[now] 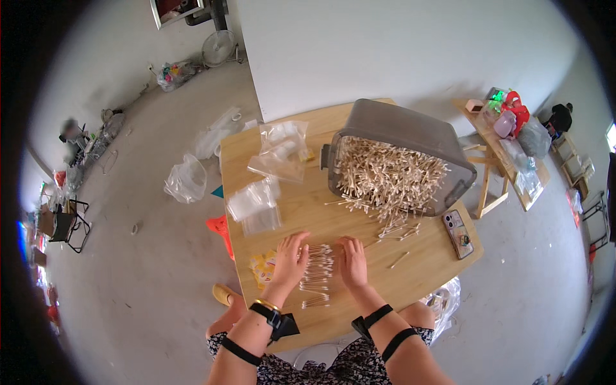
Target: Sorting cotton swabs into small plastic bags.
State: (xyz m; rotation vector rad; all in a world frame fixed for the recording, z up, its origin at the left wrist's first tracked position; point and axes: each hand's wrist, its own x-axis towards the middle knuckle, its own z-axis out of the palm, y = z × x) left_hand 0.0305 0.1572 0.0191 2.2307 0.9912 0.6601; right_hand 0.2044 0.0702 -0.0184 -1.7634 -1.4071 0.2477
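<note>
While both hands (290, 260) (352, 262) lie flat, grip open, flanking cotton swabs (317, 273), tipped bin (401, 157), bags (256, 202) beyond.

matt wooden table (423, 266), translucent plastic bin (410, 131)

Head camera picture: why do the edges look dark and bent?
Head view: a fisheye lens bends the wooden table edges and blackens the corners; daylight is soft and even, the cotton swabs between the left hand and right hand stay sharp.

A bare packing workroom: concrete floor (147, 256), plastic bags (253, 199), bulk cotton swabs (385, 176).
</note>
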